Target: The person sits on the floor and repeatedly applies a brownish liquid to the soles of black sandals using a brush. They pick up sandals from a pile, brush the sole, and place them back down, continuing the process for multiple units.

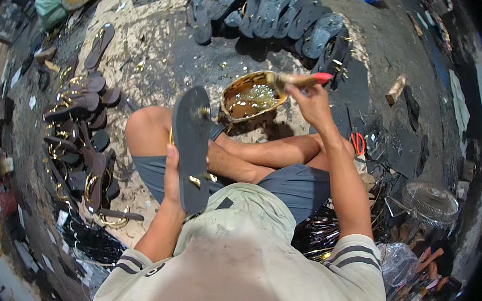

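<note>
Near-left of the round, brown, rough-rimmed bowl of amber liquid point(227, 97), the left hand point(173, 173) grips a flat, dark grey, oblong sandal with gold strap pieces point(191, 133), its fingers partly hidden. At the bowl's right rim, the right hand's point(310, 102) fingers pinch a tan, red-ended brush point(292, 81).

Sandal point(189, 151): flat, dark grey sole, broad face toward view; gold bits near lower end, smaller yellowish bit toward upper end. Held raised in left hand point(172, 170), long axis nearly upright in view. Brush point(296, 80): brownish, red at handle end, motion-blurred; in right hand point(311, 101), bristle end at bowl's right side. Bowl point(243, 119): oval, brown; glistening amber liquid inside.
</note>
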### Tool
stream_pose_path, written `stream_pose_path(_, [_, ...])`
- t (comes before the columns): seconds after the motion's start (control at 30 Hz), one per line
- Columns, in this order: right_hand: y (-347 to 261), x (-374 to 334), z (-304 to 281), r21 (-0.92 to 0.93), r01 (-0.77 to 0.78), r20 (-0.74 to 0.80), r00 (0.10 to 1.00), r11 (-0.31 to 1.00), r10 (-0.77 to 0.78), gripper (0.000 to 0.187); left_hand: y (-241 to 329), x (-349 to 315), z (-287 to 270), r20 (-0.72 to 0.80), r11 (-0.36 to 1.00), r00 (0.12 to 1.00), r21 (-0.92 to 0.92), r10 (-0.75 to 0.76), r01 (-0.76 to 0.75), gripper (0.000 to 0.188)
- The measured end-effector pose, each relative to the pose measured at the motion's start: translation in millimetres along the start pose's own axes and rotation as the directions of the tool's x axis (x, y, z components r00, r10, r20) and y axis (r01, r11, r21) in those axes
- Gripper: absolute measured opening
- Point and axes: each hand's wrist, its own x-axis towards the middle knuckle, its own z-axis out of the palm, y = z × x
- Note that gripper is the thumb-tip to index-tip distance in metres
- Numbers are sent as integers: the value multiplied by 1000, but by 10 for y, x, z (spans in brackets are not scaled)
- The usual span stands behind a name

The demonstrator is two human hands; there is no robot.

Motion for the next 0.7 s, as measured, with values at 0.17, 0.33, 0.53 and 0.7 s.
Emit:
stream_pose_path(0.17, [5, -65, -153, 165, -123, -196, 968, 978, 155, 36, 236, 813, 170, 108, 994, 990, -74, 85, -78, 71])
stream_pose_path(0.33, [-1408, -719, 601, 477, 166, -188, 979, 863, -84, 33, 350, 958, 896, 148, 970, 962, -109, 231, -217, 57])
stream_pose_path(0.53, [-1475, -661, 557, 238, 488, -200, 870, 839, -450, 29, 520, 839, 860, 289, 971, 940, -208, 180, -122, 57])
stream_pose_path(0.7, [-1616, -375, 441, 431, 583, -132, 796, 689, -591, 24, 501, 1035, 655, 439, 925, 895, -368, 81, 96, 60])
